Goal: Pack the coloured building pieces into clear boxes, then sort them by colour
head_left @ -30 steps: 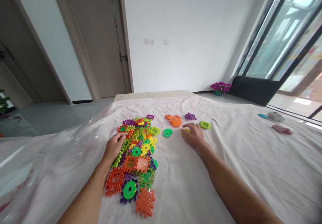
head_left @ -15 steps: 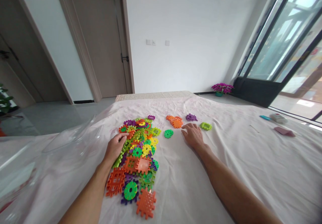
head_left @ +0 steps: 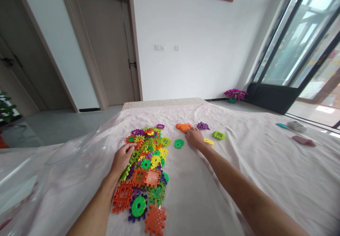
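On the left, a heap of interlocking plastic building pieces (head_left: 155, 161) in orange, green, yellow and purple lies on the cloth. My left hand (head_left: 123, 157) rests against the heap's left edge, fingertips on an orange piece, not closed around it. Further right, my right hand (head_left: 194, 137) is palm down with fingers stretched over the near edge of some orange pieces (head_left: 182, 127). Beside it lie a green notched disc (head_left: 179, 143), a yellow piece (head_left: 209, 141) partly behind the wrist, a purple cluster (head_left: 203, 126) and a lime square piece (head_left: 218, 135).
A pale patterned cloth (head_left: 255, 151) covers the work surface. Clear plastic packaging (head_left: 71, 151) lies at left. At far right are a blue item (head_left: 282, 126), a whitish object (head_left: 296, 126) and a pink piece (head_left: 304, 140). Pink flowers (head_left: 235, 93) stand beyond.
My right hand has moved left onto the orange pieces' near edge. A yellow piece now shows by the wrist. My left hand stays by the heap; the view has tilted slightly up.
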Motion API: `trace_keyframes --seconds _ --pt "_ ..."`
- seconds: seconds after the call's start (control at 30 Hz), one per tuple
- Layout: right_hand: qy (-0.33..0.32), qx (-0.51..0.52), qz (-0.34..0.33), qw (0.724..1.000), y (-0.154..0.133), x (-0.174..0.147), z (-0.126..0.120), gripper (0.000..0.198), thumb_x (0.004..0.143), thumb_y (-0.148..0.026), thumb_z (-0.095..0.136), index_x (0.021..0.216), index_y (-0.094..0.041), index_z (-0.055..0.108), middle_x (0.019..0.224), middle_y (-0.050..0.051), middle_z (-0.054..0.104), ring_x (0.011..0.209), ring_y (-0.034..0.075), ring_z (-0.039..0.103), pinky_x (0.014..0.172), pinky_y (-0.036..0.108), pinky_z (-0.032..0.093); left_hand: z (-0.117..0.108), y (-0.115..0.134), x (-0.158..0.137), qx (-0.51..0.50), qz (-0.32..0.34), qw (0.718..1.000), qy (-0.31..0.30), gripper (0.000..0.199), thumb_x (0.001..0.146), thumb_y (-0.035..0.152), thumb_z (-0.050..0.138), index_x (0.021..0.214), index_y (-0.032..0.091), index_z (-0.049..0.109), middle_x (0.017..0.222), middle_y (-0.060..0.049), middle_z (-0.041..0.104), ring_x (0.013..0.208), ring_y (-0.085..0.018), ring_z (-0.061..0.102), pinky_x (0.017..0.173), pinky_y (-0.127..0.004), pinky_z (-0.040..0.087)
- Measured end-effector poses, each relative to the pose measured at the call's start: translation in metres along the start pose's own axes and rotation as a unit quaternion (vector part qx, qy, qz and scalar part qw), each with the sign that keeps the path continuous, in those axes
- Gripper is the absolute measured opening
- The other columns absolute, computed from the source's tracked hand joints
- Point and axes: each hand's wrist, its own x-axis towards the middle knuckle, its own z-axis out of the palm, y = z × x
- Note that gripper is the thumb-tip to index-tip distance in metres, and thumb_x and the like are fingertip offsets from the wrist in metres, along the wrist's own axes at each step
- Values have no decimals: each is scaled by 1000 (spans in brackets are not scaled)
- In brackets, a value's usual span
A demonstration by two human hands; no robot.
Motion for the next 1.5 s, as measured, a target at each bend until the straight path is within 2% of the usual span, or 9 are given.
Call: trace_keyframes --seconds 0.17,0.3,0.4,0.57,0.7,0.93,1.13,1.3,1.5 --pt "65 95 -79 990 -20 -13 4 24 89 -24 49 102 -19 69 106 9 66 101 21 56 89 32 41 1 -3 2 -4 5 1000 3 39 83 43 50 108 21 69 111 -4 71 106 -23 63 96 -32 44" --pt "55 166 -187 967 -48 -35 5 22 89 -25 52 103 -21 68 104 6 67 99 19 58 89 31 43 2 -3 2 -3 3 1000 2 37 83 42 50 108 22 69 111 -3 71 106 -23 63 96 -32 44" --pt "44 148 -225 962 -66 -41 4 31 89 -29 53 118 -22 64 117 7 65 109 21 54 97 34 40 1 -2 2 1 1 1000 5 37 83 42 50 109 23 69 110 -2 71 105 -23 63 96 -32 43" --pt "7 95 -206 974 -82 -33 14 47 90 -34 52 136 -23 50 134 9 56 129 25 42 105 40 32 2 -1 1 -11 2 1000 8 37 83 41 51 108 22 69 109 -3 71 106 -23 63 96 -33 43" --pt "-4 119 -186 975 -83 -27 21 42 87 -33 57 128 -24 57 118 8 65 115 24 53 99 35 36 3 0 1 -12 5 1000 8 36 83 41 51 108 22 69 109 -4 71 106 -23 62 96 -33 43" --pt "58 224 -142 962 -74 -27 22 39 79 -26 64 118 -21 62 95 4 70 92 20 59 81 29 43 2 2 1 4 7 1000 9 36 83 41 50 107 22 69 109 -4 71 106 -23 63 96 -33 43" --pt "156 234 -11 960 -32 -13 2 22 82 -34 57 93 -21 72 88 4 70 70 17 60 68 28 44 1 2 0 7 2 1000 -1 39 83 43 49 109 21 69 112 -4 71 106 -23 63 98 -33 43" --pt "256 183 101 944 44 -10 -16 28 81 -27 54 101 -21 73 101 6 69 84 19 62 78 30 45 2 -2 2 11 4 1000 3 40 82 45 50 108 22 69 111 -3 71 106 -24 63 97 -33 44" --pt "268 107 225 931 110 -25 -20 44 76 -10 43 110 -18 71 114 10 65 93 21 60 81 31 45 3 -5 3 10 4 1000 -1 39 81 47 50 105 23 69 110 -3 71 106 -24 62 95 -33 44"
